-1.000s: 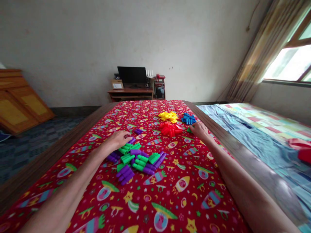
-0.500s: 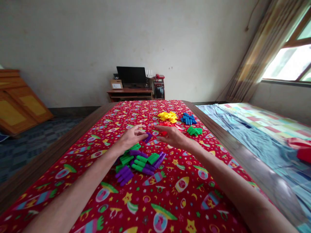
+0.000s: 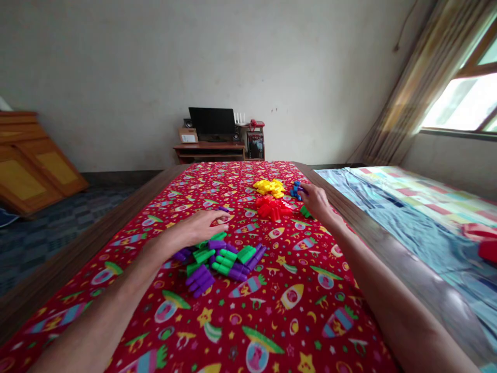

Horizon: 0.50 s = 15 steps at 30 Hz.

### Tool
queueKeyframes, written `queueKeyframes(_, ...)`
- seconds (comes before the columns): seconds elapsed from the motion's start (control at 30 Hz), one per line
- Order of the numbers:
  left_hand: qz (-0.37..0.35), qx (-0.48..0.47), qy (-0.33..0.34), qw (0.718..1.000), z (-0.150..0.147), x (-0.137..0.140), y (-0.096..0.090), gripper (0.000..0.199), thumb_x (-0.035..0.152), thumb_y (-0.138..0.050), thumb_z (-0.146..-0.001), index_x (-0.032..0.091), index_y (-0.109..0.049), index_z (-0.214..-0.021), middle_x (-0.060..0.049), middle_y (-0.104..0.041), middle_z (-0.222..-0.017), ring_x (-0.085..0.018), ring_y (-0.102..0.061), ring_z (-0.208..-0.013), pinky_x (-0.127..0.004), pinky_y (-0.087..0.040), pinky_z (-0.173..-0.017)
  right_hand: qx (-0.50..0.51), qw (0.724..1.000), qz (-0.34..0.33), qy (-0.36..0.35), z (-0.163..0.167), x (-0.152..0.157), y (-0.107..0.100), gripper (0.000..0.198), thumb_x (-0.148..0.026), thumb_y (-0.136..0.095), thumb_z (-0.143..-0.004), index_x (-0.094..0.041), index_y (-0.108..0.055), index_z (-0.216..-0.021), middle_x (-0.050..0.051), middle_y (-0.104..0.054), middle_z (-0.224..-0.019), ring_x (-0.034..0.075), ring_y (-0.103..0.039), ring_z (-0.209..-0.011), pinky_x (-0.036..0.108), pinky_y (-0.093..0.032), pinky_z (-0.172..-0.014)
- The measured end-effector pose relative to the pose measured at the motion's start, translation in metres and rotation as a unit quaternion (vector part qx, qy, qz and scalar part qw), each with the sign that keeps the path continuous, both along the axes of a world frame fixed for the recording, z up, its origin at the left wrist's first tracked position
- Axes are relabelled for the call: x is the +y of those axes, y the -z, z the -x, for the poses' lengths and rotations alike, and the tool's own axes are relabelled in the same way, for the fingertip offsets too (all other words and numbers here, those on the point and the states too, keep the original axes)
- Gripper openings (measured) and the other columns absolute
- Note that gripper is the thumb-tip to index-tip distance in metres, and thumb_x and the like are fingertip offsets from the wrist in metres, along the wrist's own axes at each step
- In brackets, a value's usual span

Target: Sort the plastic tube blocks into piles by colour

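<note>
My left hand (image 3: 204,226) hovers over the far edge of a mixed pile of purple blocks (image 3: 200,281) and green blocks (image 3: 224,261). Its fingers are curved, with a gap between thumb and forefinger. Just beyond them a bit of a purple block (image 3: 223,209) shows, partly hidden. My right hand (image 3: 317,201) is at the right of the table, its fingers closed on a dark bluish-purple block beside the blue blocks (image 3: 295,190). That hand covers part of the blue pile and most of the separate green blocks (image 3: 305,212).
Yellow blocks (image 3: 268,187) and red blocks (image 3: 273,207) lie in heaps left of the blue ones. A red patterned cloth (image 3: 267,300) covers the table. A bed (image 3: 392,207) stands along the right; a desk with a monitor (image 3: 212,122) is beyond the far end.
My right hand has moved right and away from me, from the red heap to the blue pile, uncovering the red blocks. My left hand has drawn back slightly left.
</note>
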<state>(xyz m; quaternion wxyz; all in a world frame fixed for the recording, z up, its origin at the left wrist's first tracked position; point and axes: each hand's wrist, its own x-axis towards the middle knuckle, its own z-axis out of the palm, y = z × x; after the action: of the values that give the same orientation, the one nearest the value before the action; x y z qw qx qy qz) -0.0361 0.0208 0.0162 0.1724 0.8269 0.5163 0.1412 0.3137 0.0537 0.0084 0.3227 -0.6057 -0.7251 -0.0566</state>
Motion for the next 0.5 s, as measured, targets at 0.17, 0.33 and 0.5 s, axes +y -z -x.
queueKeyframes(0.17, 0.023, 0.156, -0.031, 0.987, 0.026, 0.002, -0.001, 0.057, 0.045, -0.057, -0.072, 0.016, -0.064, -0.120, -0.012, -0.066, -0.123, -0.031, -0.062, -0.112, -0.036, -0.046, -0.097, -0.068, 0.988, 0.116, 0.078, -0.039, 0.007, 0.015, 0.027, -0.022, -0.047, -0.089, -0.013, -0.073, -0.091, 0.011, -0.072, -0.086, 0.018, -0.062, -0.077, 0.025, -0.038, -0.068)
queueKeyframes(0.33, 0.053, 0.184, -0.015, 0.981, 0.018, 0.003, 0.006, 0.047, 0.035, -0.054, -0.072, 0.016, -0.068, -0.113, -0.010, -0.070, -0.114, -0.027, -0.065, -0.105, -0.030, -0.049, -0.090, -0.083, 0.980, 0.159, 0.080, -0.037, 0.004, 0.017, 0.035, -0.030, -0.044, -0.092, -0.014, -0.074, -0.084, 0.009, -0.071, -0.080, 0.016, -0.060, -0.070, 0.025, -0.034, -0.061)
queueKeyframes(0.5, 0.017, 0.070, -0.020, 0.997, 0.015, 0.008, 0.002, 0.030, 0.038, -0.063, -0.066, 0.024, -0.073, -0.090, -0.003, -0.075, -0.093, -0.025, -0.068, -0.090, -0.029, -0.050, -0.083, -0.044, 0.989, 0.074, 0.124, -0.030, 0.004, 0.003, 0.039, -0.030, -0.042, -0.093, -0.014, -0.072, -0.074, 0.010, -0.068, -0.069, 0.016, -0.058, -0.064, 0.027, -0.032, -0.058)
